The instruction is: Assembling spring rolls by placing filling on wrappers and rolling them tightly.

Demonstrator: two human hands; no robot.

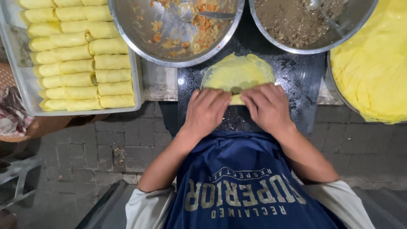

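Observation:
A thin yellow crepe [237, 72] lies on a dark slab [296, 80], its near edge folded over. My left hand [207, 111] and my right hand [268, 106] rest side by side on that folded edge, fingers curled down onto it, pressing the roll between them. The filling inside the fold is hidden under my fingers.
A tray [21, 91] of several finished yellow rolls [76, 59] sits at the left. Behind the slab stand a metal bowl [144, 38] with orange filling scraps and a spoon, and another bowl [360, 17] of brown filling. A stack of crepes [373, 63] lies at right. Brick floor below.

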